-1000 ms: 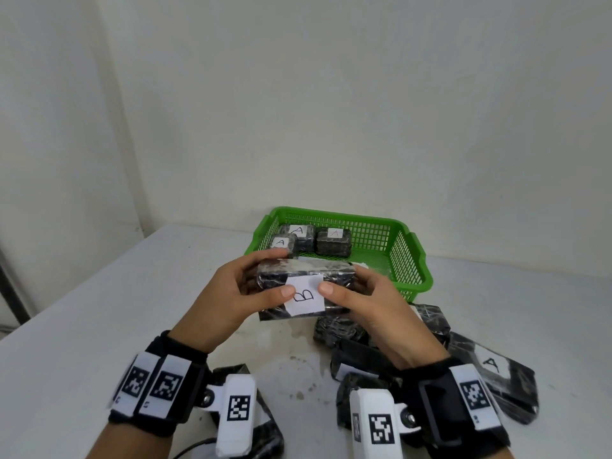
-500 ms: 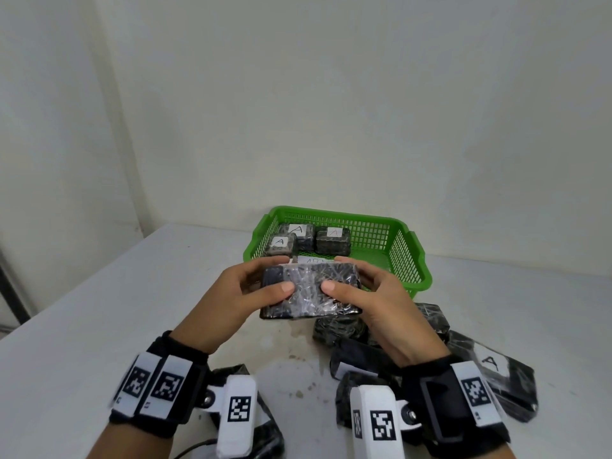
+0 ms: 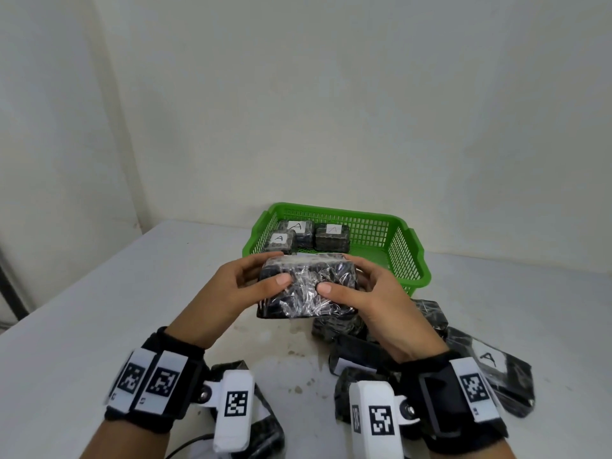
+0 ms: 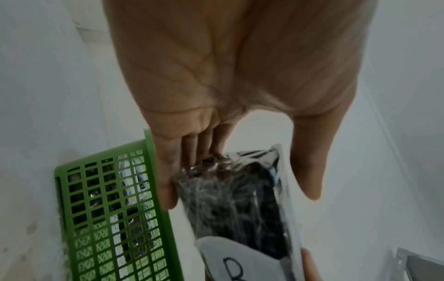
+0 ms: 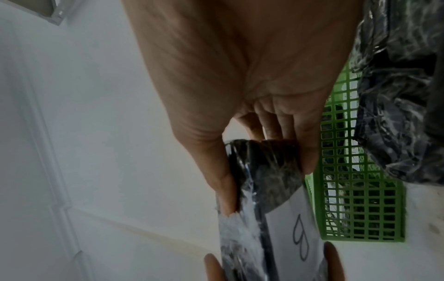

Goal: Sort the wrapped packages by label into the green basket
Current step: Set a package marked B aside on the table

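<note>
Head view: pale stained counter (image 3: pixel 99 326) set against bare off-white walls (image 3: pixel 331 94). Held above it, just before the green basket (image 3: pixel 412 260), a wrapped package (image 3: pixel 308 293), pinched by left hand (image 3: pixel 231 293) and right hand (image 3: pixel 374 303), B label facing away.

Basket packages (image 3: pixel 295 228) read "A"; held package's label (image 5: pixel 300 233) seemingly "B".

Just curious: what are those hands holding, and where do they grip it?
Both hold one wrapped package: left hand at its left end, right hand at its right end.
</note>
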Tool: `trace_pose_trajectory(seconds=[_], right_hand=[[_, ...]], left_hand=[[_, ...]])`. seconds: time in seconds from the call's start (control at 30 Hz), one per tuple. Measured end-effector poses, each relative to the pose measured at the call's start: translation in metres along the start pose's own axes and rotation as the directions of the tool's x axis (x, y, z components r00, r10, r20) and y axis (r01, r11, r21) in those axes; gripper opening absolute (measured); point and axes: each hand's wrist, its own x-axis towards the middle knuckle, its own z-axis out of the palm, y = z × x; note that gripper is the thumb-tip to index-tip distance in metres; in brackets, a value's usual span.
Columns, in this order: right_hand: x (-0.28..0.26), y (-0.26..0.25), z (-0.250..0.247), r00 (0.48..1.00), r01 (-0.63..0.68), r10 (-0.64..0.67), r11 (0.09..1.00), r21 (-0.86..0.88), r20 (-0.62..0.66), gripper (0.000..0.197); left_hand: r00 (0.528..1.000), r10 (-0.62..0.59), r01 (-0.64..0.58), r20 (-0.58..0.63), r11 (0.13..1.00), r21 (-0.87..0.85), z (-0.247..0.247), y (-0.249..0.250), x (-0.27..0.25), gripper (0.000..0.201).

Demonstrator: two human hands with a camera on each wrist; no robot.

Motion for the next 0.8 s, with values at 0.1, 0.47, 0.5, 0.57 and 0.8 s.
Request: trace_pose_trajectory(seconds=[0.1,0.47,0.5,0.57,0.8], right_hand=[[0.004,0.003,-0.001,1.0,-0.018,0.018,1.0,-0.014,-0.024,0.079],[0.004,0.002,0.002,0.991,-0.129,0.13,0.984,0.12,-0.006,0.086],[0.003,0.001,0.002,0.992,-0.12,0.123,0.986,0.115,-0.013,0.08],[-0.001,-0.001,0.002,0.995,-0.094,0.095,0.992,0.086,-0.018,0.052],[-0.005,-0.006,0.004,1.0,0.0,0.0,0.999,-0.036,-0.004,0.035]], left_hand=[[1.0,0.005,-0.006,0.006,0.999,0.035,0.002,0.001,0.0,0.064],[0.998,0.064,-0.066,0.024,0.995,0.081,0.003,0.003,-0.003,0.073],[0.999,0.034,-0.035,0.01,0.997,0.067,0.003,0.003,-0.003,0.068],[1.0,-0.021,0.021,-0.017,0.999,0.028,0.004,0.004,-0.003,0.061],[0.999,0.014,-0.01,-0.035,0.995,0.102,0.008,0.008,-0.005,0.049]])
